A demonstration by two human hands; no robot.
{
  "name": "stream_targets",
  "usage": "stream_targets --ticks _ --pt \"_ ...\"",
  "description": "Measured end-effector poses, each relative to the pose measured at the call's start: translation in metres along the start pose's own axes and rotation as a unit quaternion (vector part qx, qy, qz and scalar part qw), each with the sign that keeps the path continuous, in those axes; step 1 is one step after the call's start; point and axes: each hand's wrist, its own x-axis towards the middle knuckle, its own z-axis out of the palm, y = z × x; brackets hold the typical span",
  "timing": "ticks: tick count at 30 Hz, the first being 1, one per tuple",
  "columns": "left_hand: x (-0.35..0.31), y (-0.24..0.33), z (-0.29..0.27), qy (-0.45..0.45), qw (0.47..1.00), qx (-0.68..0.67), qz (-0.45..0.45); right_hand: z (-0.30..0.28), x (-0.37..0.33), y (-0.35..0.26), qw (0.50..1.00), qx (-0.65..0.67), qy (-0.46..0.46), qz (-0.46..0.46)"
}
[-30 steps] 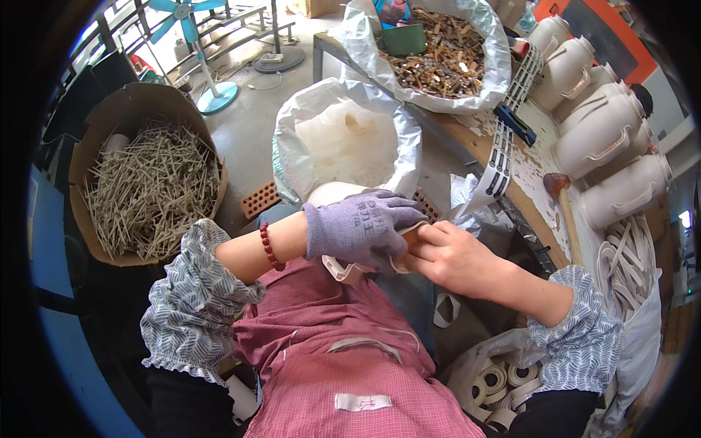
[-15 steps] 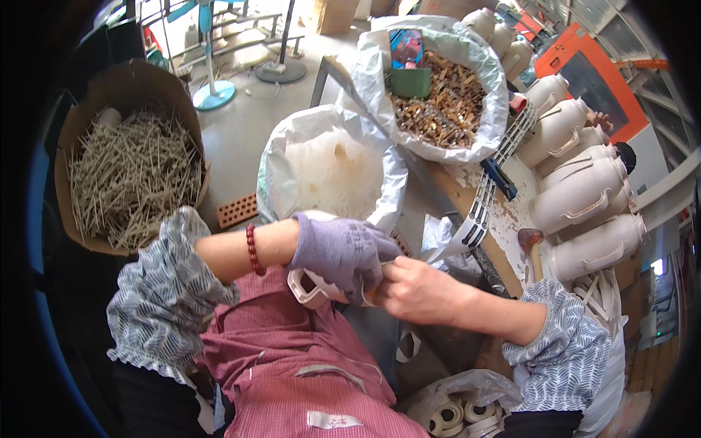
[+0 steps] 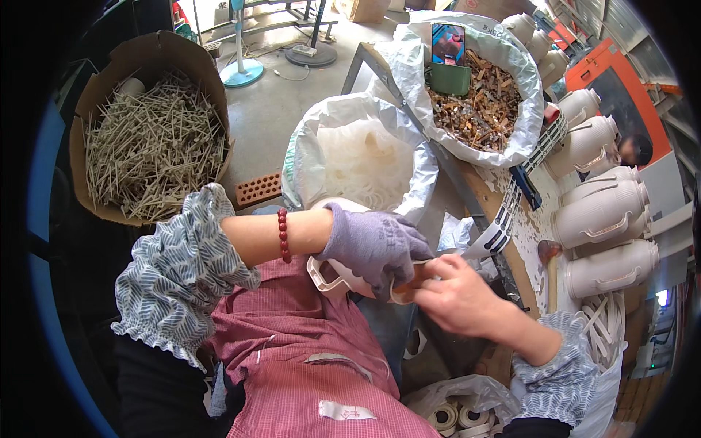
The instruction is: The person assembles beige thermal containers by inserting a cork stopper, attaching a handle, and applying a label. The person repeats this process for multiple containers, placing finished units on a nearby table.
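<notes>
Gloved left hand (image 3: 376, 244) clamps a cream jug (image 3: 332, 276) (now tilted lapward); bare right hand (image 3: 456, 296) pinches an insert (image 3: 415, 277) at its mouth.

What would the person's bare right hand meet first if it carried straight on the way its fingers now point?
The right hand points toward the person's left, at the rim of the cream plastic jug. Its fingertips already seem to touch that rim, beside the gloved left hand; depth is hard to judge.
</notes>
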Motion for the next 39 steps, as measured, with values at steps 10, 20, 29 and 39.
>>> stream_targets --ticks 10,20,29,39 --pt "-0.088 0.038 -0.039 0.448 0.791 -0.316 -0.272 -0.019 -0.014 0.002 0.917 -0.006 0.369 0.155" --pt "-0.211 0.1 0.067 0.156 0.752 -0.28 -0.576 0.085 0.021 -0.032 0.917 0.32 0.194 0.141" --pt "-0.089 0.038 0.073 0.27 0.871 -0.131 -0.388 0.044 0.029 0.154 0.819 0.211 0.395 0.359" --pt "-0.105 -0.007 0.063 0.2 0.844 -0.292 -0.402 0.02 0.025 0.277 0.755 -0.047 0.393 0.522"
